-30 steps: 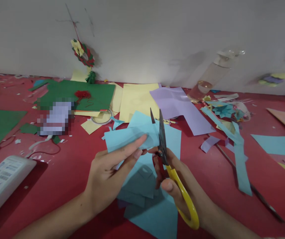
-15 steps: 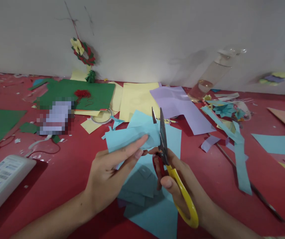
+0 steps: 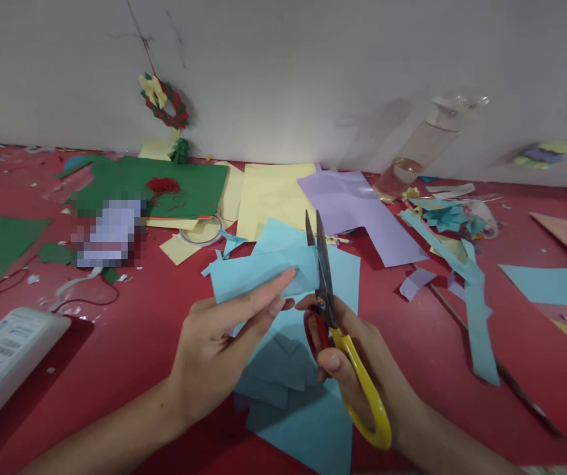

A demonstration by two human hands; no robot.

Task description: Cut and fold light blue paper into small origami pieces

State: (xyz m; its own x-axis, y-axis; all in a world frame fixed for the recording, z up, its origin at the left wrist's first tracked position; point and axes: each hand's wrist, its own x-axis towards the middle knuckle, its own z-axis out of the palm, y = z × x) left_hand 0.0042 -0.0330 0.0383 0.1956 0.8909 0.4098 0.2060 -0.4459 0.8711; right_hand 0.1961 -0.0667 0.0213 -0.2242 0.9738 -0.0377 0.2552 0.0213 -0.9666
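My left hand (image 3: pixel 229 336) pinches a folded strip of light blue paper (image 3: pixel 256 267) between thumb and fingers, holding it above the table. In my right hand (image 3: pixel 362 356) are scissors (image 3: pixel 330 310) with one yellow and one red handle. Their blades point away from me, slightly parted, and the strip's right end lies at them. Below both hands rest larger light blue sheets (image 3: pixel 303 429) and several smaller blue pieces (image 3: pixel 278 359), partly in shadow. My left fingers hide part of the strip's lower edge.
Yellow paper (image 3: pixel 276 198), purple paper (image 3: pixel 357 204) and green paper (image 3: pixel 189 188) lie along the white wall. A pump bottle (image 3: pixel 419 155) stands back right near blue strips (image 3: pixel 478 330). On the left are a power strip (image 3: pixel 11 363) and a blurred-out phone (image 3: pixel 113 231). A paper wreath (image 3: pixel 167 102) hangs on the wall.
The scissor blades have drawn closer together on the strip's right end. My left hand and the paper have hardly moved.
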